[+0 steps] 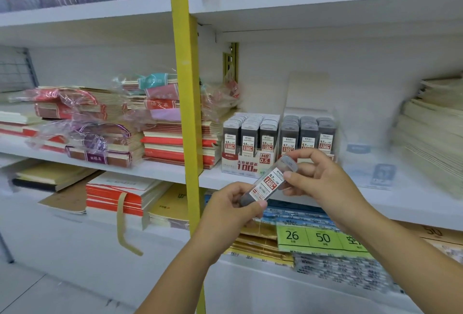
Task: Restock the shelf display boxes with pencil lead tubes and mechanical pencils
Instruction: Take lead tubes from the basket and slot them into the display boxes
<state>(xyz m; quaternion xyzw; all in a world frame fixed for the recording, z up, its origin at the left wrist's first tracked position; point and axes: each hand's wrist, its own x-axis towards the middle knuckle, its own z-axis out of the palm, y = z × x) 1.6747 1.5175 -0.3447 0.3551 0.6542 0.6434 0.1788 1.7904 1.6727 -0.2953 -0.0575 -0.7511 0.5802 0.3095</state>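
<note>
So the left hand [233, 204] is pinching the lower end of a tilted tube [269, 183], the right hand [323, 178] is pinching its cap end, just in front of the boxes [250, 164] on the shelf [413, 201].

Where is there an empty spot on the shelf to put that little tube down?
The white shelf is mostly bare between the 0.7 display box and the paper stack, beside blurry blue cards. Left of the yellow post, notebooks crowd it.
</note>
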